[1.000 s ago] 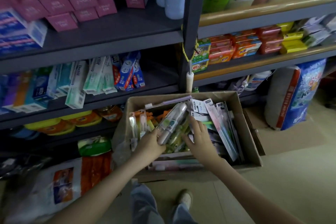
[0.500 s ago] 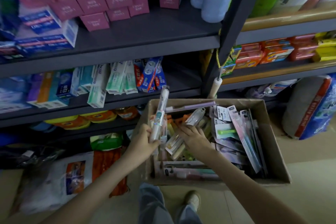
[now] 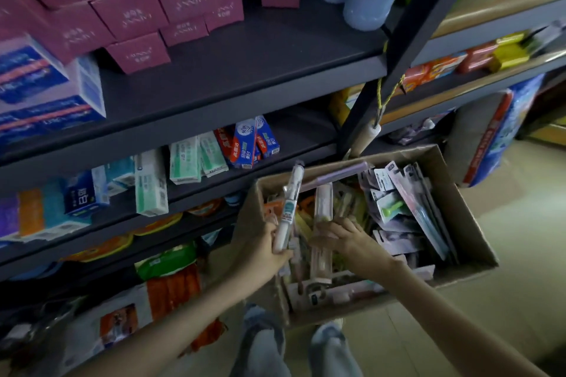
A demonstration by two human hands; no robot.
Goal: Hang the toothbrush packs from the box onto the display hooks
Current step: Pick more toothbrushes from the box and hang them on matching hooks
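A person's left hand (image 3: 267, 251) grips a long, narrow white toothbrush pack (image 3: 289, 204) with a pale blue label, held upright over the left edge of an open cardboard box (image 3: 454, 203) on the floor beside dark shelves (image 3: 245, 79). The right hand (image 3: 346, 237) reaches into the box, fingers curled on a slim pale pink pack (image 3: 324, 202) lying among many jumbled toothbrush packs.

Both bare forearms reach to the box's (image 3: 459, 208) near-left part: left hand (image 3: 269, 249) grips a white pack (image 3: 289, 205) upright, right hand (image 3: 340, 236) clasps a pink pack (image 3: 323, 205) inside.
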